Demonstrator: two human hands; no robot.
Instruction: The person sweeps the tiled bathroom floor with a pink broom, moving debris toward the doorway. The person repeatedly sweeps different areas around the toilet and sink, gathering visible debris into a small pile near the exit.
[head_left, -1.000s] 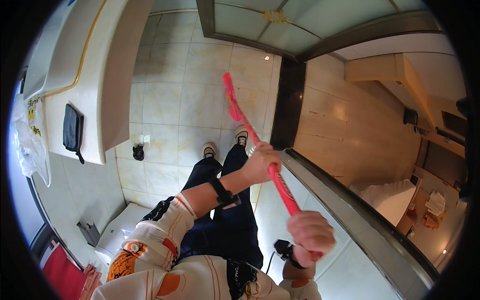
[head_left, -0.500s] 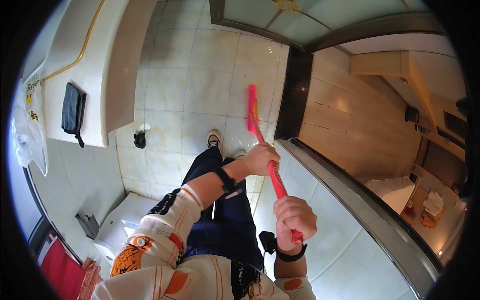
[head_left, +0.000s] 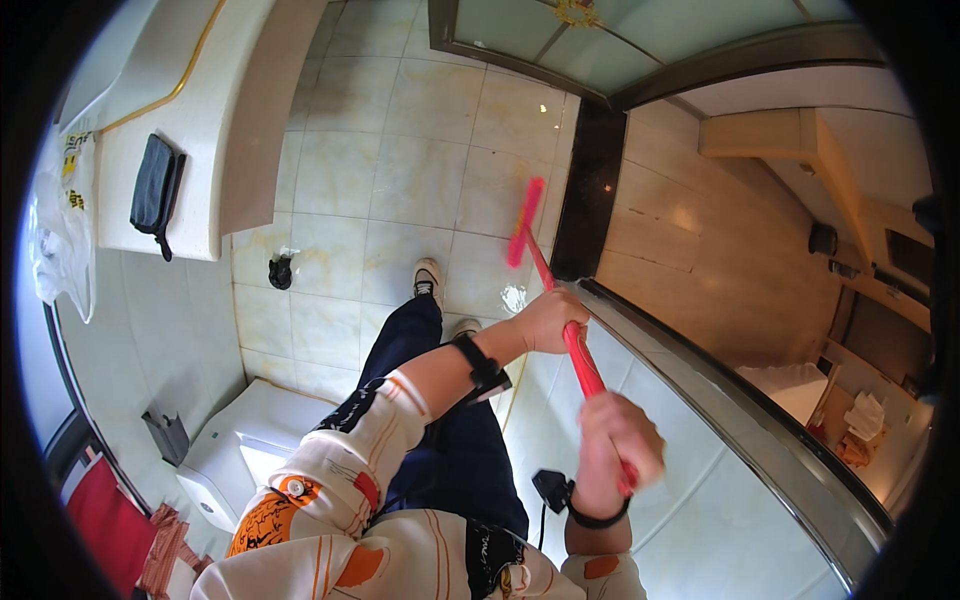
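Note:
A broom with a red handle and a pink head (head_left: 526,220) slants across the right side of the tiled floor. My left hand (head_left: 552,320) is closed round the middle of the handle. Higher up, my right hand (head_left: 620,440) grips the handle's end, slightly blurred by motion. The broom head lies near the dark threshold strip (head_left: 590,190), ahead of my shoes (head_left: 427,278). Between the head and my feet shows a bright white patch (head_left: 513,298); whether it is a scrap or a reflection I cannot tell.
A black crumpled thing (head_left: 281,272) lies on the floor at left. A white counter (head_left: 200,225) bears a dark pouch (head_left: 156,190), with a plastic bag (head_left: 62,230) beside it. To my right runs a metal-edged partition (head_left: 700,390). A framed glass door (head_left: 630,45) stands ahead.
Both hands have shifted right with the broom. Its pink head has swung right and tilted, nearer the dark threshold. The white patch beside my feet now shows.

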